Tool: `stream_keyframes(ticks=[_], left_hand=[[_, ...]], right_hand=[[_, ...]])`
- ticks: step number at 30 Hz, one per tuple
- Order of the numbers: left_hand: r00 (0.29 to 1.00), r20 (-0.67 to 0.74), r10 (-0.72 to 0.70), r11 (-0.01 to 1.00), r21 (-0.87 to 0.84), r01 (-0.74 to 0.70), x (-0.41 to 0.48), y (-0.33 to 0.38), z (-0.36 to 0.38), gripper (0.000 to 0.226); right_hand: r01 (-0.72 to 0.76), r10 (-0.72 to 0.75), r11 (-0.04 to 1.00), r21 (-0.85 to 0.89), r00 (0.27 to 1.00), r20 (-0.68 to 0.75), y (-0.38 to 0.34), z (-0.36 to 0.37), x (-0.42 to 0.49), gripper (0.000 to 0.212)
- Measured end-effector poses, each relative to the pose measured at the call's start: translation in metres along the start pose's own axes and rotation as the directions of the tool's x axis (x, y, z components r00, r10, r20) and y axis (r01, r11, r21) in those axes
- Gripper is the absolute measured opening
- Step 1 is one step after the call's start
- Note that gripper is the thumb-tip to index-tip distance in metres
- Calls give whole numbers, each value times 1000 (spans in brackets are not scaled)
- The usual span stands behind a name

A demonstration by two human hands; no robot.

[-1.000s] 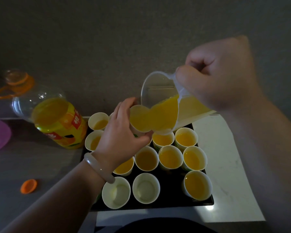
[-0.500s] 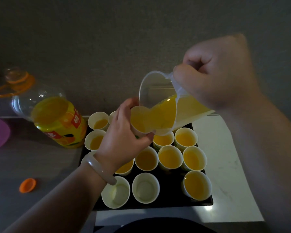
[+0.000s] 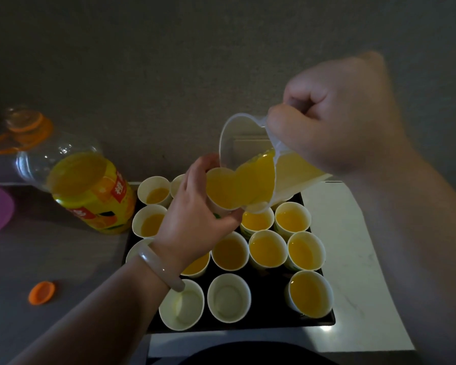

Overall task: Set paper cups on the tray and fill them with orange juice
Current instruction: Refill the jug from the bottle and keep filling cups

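Step in hand: filling. The left hand (image 3: 195, 222) grips a cup (image 3: 221, 191) lifted above the back rows of the tray (image 3: 269, 309), fingers and thumb curled round its wall. The right hand (image 3: 334, 119) holds a clear jug (image 3: 248, 143) in a closed fist, tilted so the spout meets the cup rim. Juice (image 3: 295, 167) reaches the spout, and the cup looks nearly full. Next move, as judged: level the jug, lower the cup slowly into the front-row gap, then fill the empty cups (image 3: 228, 297). The filled cups (image 3: 267, 248) need nothing more. The left hand and wrist cover several left-side cups, so their levels cannot be told. The fist hides the jug handle. The stream itself is hard to separate from the juice behind it.
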State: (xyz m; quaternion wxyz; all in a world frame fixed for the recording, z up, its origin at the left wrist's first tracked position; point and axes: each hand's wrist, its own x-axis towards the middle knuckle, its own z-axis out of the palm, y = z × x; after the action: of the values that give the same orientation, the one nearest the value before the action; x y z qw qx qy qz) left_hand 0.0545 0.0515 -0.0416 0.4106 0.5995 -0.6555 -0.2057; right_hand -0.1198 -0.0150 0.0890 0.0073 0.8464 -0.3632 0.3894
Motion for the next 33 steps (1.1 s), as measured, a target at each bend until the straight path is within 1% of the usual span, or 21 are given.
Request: stream_keyframes(ticks=[11,17,19,22,24,25,28,30,31,33], left_hand=[[1000,13,-12,1000,-4,12,2,2,-1,80],[1000,7,-13,1000,-7,13,2,3,1,81],[1000,10,-10,1000,-3,10,2,4,1,84],[999,27,-23,1000,10,23,1,6,1,90],[1000,27,-15,1000,9,15,0,7,1,92],[1000,26,-13,1000,3,13,-1,7,1,91],[1000,16,-14,1000,-16,14,-2,9,1,91],[1000,-7,-16,1000,-22,16,-3,10,1,91],[1000,-19,-19,1000,-25,18,-4,10,1,91],[999,-35,-28,999,-34,27,-5,11,2,91]], right_hand=[[38,-38,999,-14,999,2,1,-1,1,33],[27,-27,999,-19,1000,0,3,-3,0,34],[3,-3,1000,-2,1000,-15,7,-4,-2,33],[-97,103,991,91,993,-59,18,-4,-9,34],[-195,217,957,213,972,-84,25,-2,-16,32],[-249,284,925,288,955,-89,28,0,-19,30],[-381,472,781,495,879,-67,34,3,-27,23],[-422,567,666,615,822,-50,38,3,-31,29],[-436,605,633,640,794,-57,41,1,-34,31],[-469,678,597,651,729,-96,44,-1,-38,28]])
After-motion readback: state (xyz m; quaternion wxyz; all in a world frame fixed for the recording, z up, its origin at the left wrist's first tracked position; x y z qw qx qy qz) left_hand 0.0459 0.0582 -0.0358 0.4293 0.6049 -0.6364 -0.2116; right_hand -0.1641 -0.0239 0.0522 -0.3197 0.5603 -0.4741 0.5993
